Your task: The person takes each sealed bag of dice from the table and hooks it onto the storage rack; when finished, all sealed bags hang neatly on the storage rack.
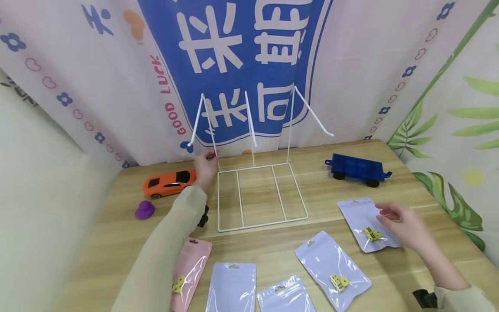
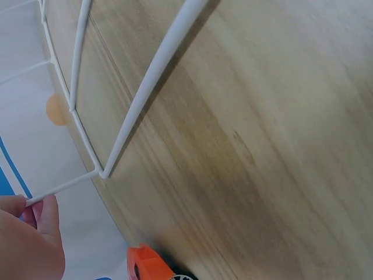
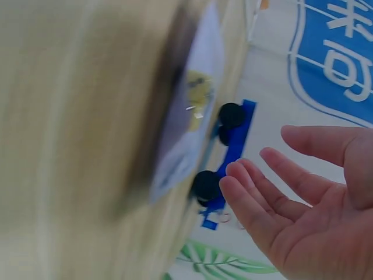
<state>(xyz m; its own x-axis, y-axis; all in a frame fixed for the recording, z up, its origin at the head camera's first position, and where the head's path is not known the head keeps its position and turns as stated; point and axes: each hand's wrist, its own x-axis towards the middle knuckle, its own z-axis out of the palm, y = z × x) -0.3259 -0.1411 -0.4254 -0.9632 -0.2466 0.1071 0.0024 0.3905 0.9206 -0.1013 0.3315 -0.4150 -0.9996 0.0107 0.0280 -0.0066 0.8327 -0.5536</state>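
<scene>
A white wire rack [image 1: 218, 199] stands on the wooden table, with three prongs angling out from its uprights. My left hand [image 1: 206, 167] pinches the rack's left upright low down, thumb and fingertips meeting on the wire [image 2: 65, 185] in the left wrist view. My right hand [image 1: 405, 227] is over the right edge of a pale lilac zip bag [image 1: 356, 216] with yellow dice [image 1: 372, 234] in it. In the right wrist view the fingers [image 3: 250, 210] are spread loosely with nothing between them, and the bag [image 3: 175, 157] is blurred.
An orange toy car [image 1: 169, 183] and a purple toy duck [image 1: 144, 209] sit left of the rack. A blue toy wagon [image 1: 356, 167] stands at back right. Along the front lie a pink bag [image 1: 196, 255] and several lilac bags [image 1: 312, 255]. A printed curtain [image 1: 351, 65] hangs behind.
</scene>
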